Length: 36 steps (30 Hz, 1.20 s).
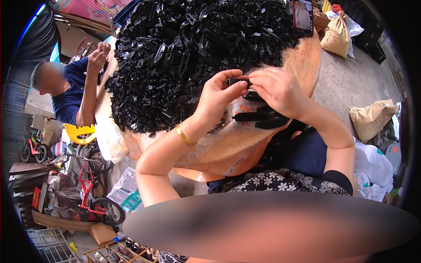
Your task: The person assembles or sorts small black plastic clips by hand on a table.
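Note:
Both hands meet at the near edge of a round table with an orange patterned cover (210, 160). A small dark plastic part (236, 81) is pinched between the thumb and fingers of my left hand (218, 92), whose wrist wears a gold bracelet. Closed over the other end of that part are the fingertips of my right hand (277, 90), which partly hide it. Below the right hand lie a few longer black plastic pieces (256, 116). A big heap of small black plastic parts (175, 61) spreads just beyond my left hand.
A person (72, 87) in a dark blue shirt sits at the table's left side, hands raised together. A phone (302, 17) stands at the back right. Sacks (335, 37) lie on the right floor; a red bicycle (87, 184) and a yellow seat (80, 133) stand left.

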Each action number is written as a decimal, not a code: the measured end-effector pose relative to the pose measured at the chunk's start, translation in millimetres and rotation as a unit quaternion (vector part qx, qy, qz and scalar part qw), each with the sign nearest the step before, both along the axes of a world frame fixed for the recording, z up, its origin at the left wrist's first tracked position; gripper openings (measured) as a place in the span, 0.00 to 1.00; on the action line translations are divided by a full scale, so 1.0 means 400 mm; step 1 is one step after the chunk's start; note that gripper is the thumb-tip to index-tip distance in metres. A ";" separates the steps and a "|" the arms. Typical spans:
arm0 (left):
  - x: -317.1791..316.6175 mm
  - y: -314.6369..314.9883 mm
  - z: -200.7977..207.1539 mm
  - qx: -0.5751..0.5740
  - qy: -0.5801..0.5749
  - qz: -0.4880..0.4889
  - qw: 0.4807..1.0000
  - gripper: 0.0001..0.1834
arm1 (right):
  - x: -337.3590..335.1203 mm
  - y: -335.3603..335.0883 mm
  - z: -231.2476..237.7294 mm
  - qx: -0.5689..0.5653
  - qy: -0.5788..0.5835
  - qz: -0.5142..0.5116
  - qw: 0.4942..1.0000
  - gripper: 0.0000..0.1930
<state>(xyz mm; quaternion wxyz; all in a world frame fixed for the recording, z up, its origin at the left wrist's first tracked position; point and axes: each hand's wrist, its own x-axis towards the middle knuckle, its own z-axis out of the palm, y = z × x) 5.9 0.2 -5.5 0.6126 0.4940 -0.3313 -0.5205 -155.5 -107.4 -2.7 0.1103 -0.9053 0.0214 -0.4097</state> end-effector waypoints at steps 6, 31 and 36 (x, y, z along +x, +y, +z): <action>-0.008 0.010 0.012 -0.073 -0.157 0.031 0.984 0.18 | 0.000 0.000 0.009 0.417 0.098 0.059 0.901 0.12; 0.098 0.218 0.002 -0.001 -0.806 -0.029 0.592 0.45 | -0.017 -0.022 -0.032 0.260 0.260 0.343 0.864 0.08; 0.117 0.135 -0.032 -0.070 -0.804 -0.023 0.590 0.44 | -0.071 -0.023 -0.033 0.274 0.286 0.365 0.843 0.08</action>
